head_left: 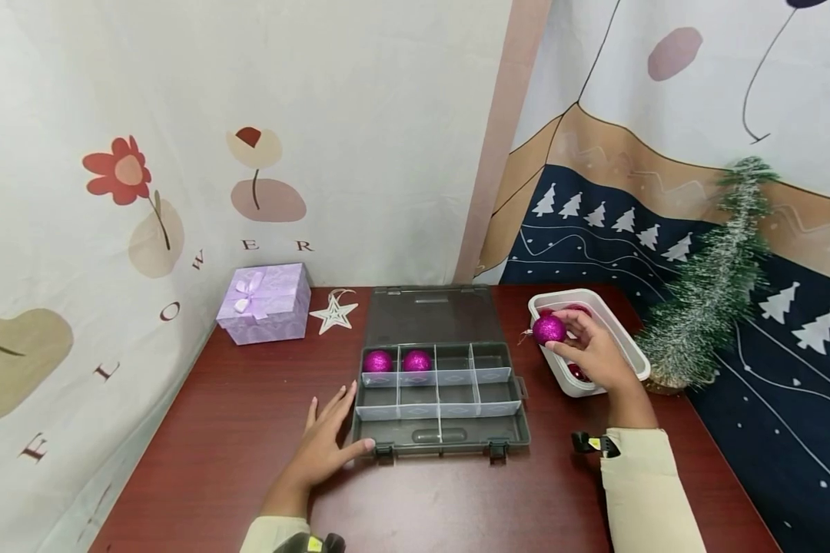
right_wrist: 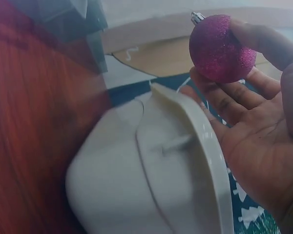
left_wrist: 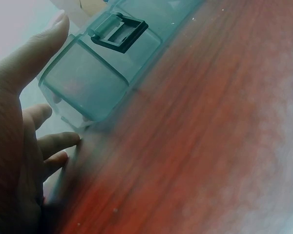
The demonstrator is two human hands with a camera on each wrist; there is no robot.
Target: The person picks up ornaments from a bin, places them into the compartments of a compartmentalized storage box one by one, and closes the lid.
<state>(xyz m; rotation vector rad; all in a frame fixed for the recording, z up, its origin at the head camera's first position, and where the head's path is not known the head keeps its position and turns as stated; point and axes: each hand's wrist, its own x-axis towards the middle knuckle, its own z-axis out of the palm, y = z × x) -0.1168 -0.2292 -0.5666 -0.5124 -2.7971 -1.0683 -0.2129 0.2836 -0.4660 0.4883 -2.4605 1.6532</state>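
My right hand (head_left: 591, 355) pinches a glittery magenta Christmas bauble (head_left: 549, 330) between thumb and fingers, over the left rim of a white plastic tub (head_left: 625, 342). In the right wrist view the bauble (right_wrist: 219, 48) shows its silver cap, pointing up and left. More baubles (head_left: 579, 372) lie in the tub, partly hidden by the hand. With fingers spread, my left hand (head_left: 325, 445) touches the left side of a grey see-through divided box (head_left: 443, 438), whose lid lies back. Two magenta baubles (head_left: 377, 362) sit in the two leftmost compartments of its back row.
A lilac gift box (head_left: 266, 307) with a bow stands at the back left. Beside it lies a white star ornament (head_left: 334, 312). A small frosted Christmas tree (head_left: 712, 292) stands right of the tub. Printed cloth (head_left: 387, 138) hangs behind the red-brown table (head_left: 249, 415).
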